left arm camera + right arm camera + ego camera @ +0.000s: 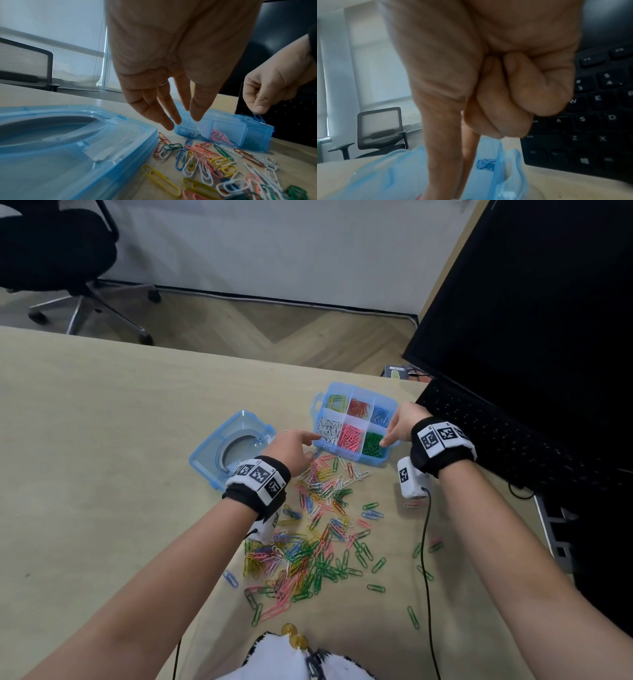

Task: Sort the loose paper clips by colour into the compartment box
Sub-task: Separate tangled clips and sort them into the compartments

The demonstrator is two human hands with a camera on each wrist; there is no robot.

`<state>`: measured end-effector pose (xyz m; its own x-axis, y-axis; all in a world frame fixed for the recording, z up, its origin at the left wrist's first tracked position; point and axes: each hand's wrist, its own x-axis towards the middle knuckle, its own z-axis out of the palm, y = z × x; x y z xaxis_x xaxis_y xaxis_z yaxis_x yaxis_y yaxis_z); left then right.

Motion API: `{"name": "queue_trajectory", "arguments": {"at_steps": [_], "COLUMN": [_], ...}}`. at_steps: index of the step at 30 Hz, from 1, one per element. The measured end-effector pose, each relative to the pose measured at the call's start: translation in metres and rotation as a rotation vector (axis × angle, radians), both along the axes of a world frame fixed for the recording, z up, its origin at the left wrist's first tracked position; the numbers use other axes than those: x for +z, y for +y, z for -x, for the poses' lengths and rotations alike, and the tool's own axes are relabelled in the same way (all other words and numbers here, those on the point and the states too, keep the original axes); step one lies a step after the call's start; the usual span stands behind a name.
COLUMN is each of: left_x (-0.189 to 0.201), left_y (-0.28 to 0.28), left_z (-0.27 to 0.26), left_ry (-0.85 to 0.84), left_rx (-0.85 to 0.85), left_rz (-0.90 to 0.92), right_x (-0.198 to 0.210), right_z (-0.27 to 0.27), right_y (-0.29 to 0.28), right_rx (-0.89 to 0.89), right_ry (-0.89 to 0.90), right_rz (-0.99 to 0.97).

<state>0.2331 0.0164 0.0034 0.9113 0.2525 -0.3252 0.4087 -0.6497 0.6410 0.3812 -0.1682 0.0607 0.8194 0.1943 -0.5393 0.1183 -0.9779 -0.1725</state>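
Both hands over table (102, 422). L hand (291, 448), fingers straight, holds nothing, hovers above far edge of loose clips (315, 539). R hand (399, 424), outer fingers curled, thumb + forefinger down in compartment box (354, 424)'s near-right green section; pinched clip: can't tell. Box lid (233, 446) lies left. Keyboard (507, 433) far right.
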Motion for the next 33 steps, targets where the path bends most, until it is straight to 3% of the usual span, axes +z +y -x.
{"name": "queue_trajectory", "arguments": {"at_steps": [3, 7, 9, 11, 14, 17, 23, 28, 33], "left_x": [0.004, 0.014, 0.021, 0.029, 0.045, 0.064, 0.085, 0.084, 0.084], "left_y": [0.000, -0.005, -0.009, -0.013, -0.020, -0.027, -0.046, -0.059, -0.058], "left_z": [0.001, 0.002, 0.004, 0.005, 0.010, 0.017, 0.028, 0.031, 0.034], "left_ry": [0.010, -0.019, -0.049, -0.093, -0.195, -0.314, -0.508, -0.490, -0.471], "left_rx": [-0.008, 0.010, 0.030, 0.060, 0.129, 0.179, 0.106, -0.027, -0.011], "left_rz": [-0.005, -0.020, 0.022, 0.099, 0.237, 0.296, 0.344, 0.286, 0.270], "right_x": [0.000, 0.004, 0.006, 0.007, 0.017, 0.029, 0.045, 0.047, 0.045], "right_z": [-0.002, -0.011, -0.010, 0.001, 0.029, 0.053, 0.089, 0.106, 0.115], "right_y": [-0.002, 0.000, 0.004, 0.007, 0.003, -0.006, -0.006, 0.001, 0.003], "right_rx": [-0.030, -0.130, -0.153, -0.304, -0.704, -0.803, -0.798, -0.774, -0.741], "right_ry": [-0.024, -0.226, -0.184, 0.006, 0.470, 0.702, 0.831, 0.918, 0.912], "right_rz": [-0.044, -0.158, -0.195, -0.472, -1.042, -1.287, -1.443, -1.484, -1.503]}}
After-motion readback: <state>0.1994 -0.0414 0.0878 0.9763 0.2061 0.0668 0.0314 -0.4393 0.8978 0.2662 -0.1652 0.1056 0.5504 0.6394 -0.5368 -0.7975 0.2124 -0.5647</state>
